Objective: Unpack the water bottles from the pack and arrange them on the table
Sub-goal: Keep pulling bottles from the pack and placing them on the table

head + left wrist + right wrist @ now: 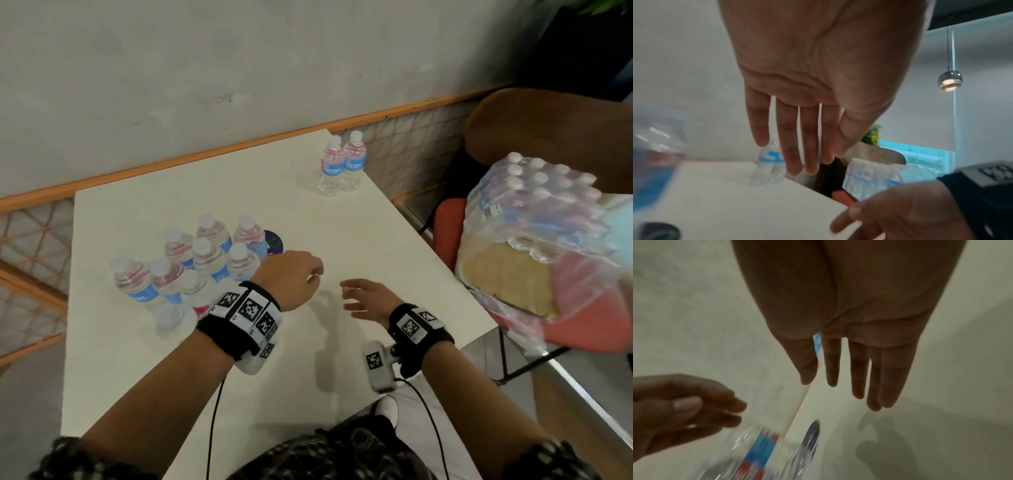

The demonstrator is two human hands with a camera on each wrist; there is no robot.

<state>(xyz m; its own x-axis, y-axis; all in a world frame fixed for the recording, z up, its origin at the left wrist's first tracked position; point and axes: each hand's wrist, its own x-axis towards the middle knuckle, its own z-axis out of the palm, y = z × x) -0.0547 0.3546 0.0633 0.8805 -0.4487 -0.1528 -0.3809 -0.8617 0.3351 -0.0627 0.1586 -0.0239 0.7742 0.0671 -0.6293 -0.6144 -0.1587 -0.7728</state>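
Several clear water bottles [191,263] with blue and red labels stand bunched at the left of the white table [359,233]. Two more bottles [342,164] stand together at its far right corner and also show as two bottles [768,165] in the left wrist view. The shrink-wrapped pack [534,212], torn at its near end, sits on a red chair to the right; the pack [869,177] shows past the table edge. My left hand [308,274] hovers just right of the bunch, fingers relaxed and holding nothing. My right hand [356,294] hovers beside it, fingers [857,378] straight, also holding nothing.
A purple round disc [274,241] lies on the table behind the bunch. The red chair [448,233] stands against the table's right edge, with a brown chair [548,123] behind it. A grey wall with an orange rail [205,156] runs along the far side.
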